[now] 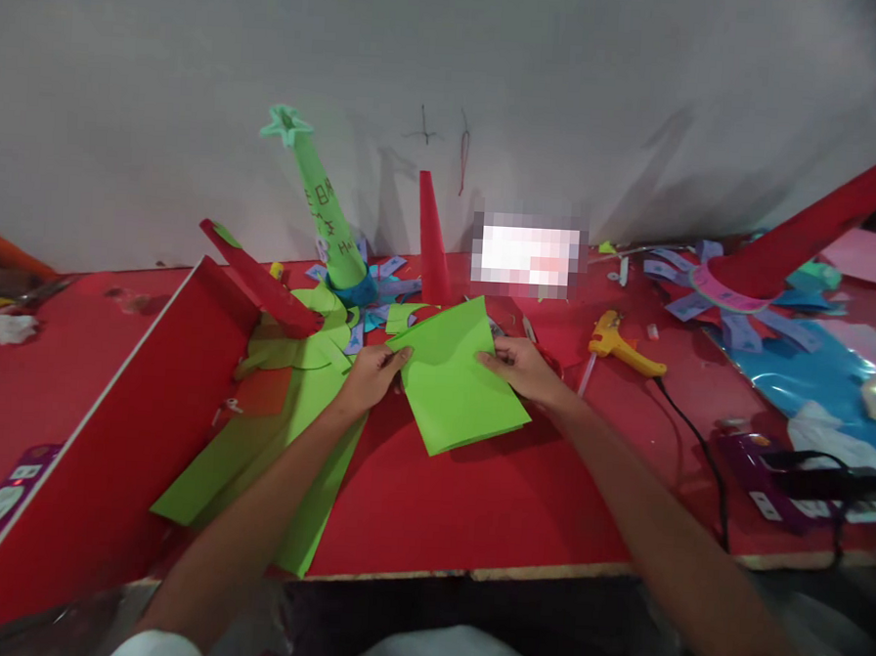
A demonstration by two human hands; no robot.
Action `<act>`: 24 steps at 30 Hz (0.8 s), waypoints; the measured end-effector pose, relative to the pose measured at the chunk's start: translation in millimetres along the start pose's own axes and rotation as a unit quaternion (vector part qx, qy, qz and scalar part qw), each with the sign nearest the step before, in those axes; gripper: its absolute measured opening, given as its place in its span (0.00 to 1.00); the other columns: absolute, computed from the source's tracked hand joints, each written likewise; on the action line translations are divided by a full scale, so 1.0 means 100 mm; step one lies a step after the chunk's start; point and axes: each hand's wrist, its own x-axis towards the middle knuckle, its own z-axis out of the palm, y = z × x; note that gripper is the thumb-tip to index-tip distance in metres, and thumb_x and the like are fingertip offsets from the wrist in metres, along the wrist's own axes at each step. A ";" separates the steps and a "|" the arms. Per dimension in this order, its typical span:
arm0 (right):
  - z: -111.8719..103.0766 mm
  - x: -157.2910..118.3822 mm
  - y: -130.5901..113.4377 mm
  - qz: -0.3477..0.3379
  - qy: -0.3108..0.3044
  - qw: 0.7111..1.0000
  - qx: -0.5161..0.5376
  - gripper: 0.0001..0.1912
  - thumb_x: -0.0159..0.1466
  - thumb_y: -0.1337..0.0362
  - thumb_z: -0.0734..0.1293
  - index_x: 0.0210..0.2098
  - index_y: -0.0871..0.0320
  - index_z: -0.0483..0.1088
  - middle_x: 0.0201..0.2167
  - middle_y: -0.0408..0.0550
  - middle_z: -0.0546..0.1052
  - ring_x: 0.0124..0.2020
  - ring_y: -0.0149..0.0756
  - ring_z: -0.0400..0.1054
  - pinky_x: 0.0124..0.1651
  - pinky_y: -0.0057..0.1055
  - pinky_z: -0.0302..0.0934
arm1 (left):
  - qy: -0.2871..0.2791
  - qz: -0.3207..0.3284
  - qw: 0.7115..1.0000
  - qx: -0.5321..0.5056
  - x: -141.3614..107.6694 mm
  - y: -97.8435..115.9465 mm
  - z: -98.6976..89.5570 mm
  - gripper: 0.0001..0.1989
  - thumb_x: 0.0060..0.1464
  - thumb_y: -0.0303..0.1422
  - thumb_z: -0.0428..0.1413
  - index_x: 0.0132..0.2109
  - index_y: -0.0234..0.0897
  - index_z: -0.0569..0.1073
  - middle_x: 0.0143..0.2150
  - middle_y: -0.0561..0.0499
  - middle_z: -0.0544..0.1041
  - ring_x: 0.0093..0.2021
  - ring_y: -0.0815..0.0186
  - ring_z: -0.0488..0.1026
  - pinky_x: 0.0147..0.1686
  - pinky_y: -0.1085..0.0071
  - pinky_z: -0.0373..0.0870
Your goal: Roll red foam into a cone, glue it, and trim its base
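A folded sheet of bright green paper (464,388) is held up at a tilt over the red table (472,526). My left hand (373,372) pinches its left edge between thumb and fingers. At the right edge, my right hand (525,367) grips it the same way, thumb on top. More green sheets (217,463) and cut green pieces lie beneath and beside my left forearm. Just behind the held paper stands a narrow red cone (432,244). Left of it rises a tall green cone (319,204) with dark lettering and a star on top.
A yellow glue gun (624,348) with a black cord lies right of my right hand. A red panel (124,429) stands upright on the left. Another red cone (264,280) leans left; a large one (817,230) is far right, near blue sheeting (794,386) and a purple box (754,467).
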 end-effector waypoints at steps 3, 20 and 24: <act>-0.01 -0.01 -0.03 0.002 -0.030 0.999 0.015 0.26 0.54 0.39 0.76 0.32 0.57 0.77 0.32 0.48 0.81 0.33 0.41 0.74 0.35 0.34 0.68 | -0.005 0.014 1.000 0.023 -0.02 0.04 -0.01 0.32 0.65 0.51 0.55 0.17 0.37 0.70 0.14 0.50 0.70 0.16 0.69 0.67 0.22 0.72 0.65; 0.04 0.01 0.06 -0.028 0.103 0.994 -0.001 0.26 0.57 0.37 0.72 0.27 0.56 0.73 0.25 0.45 0.75 0.27 0.37 0.68 0.29 0.32 0.62 | -0.035 0.011 0.999 0.033 -0.10 0.10 0.11 0.26 0.65 0.47 0.56 0.21 0.38 0.70 0.16 0.52 0.72 0.17 0.69 0.70 0.22 0.74 0.65; 0.03 0.00 0.03 -0.036 0.115 0.993 -0.019 0.27 0.58 0.36 0.70 0.27 0.56 0.73 0.25 0.46 0.75 0.27 0.36 0.66 0.28 0.33 0.61 | -0.050 -0.018 0.999 0.002 -0.11 0.09 0.12 0.25 0.62 0.51 0.58 0.25 0.37 0.71 0.18 0.52 0.74 0.17 0.69 0.71 0.20 0.74 0.64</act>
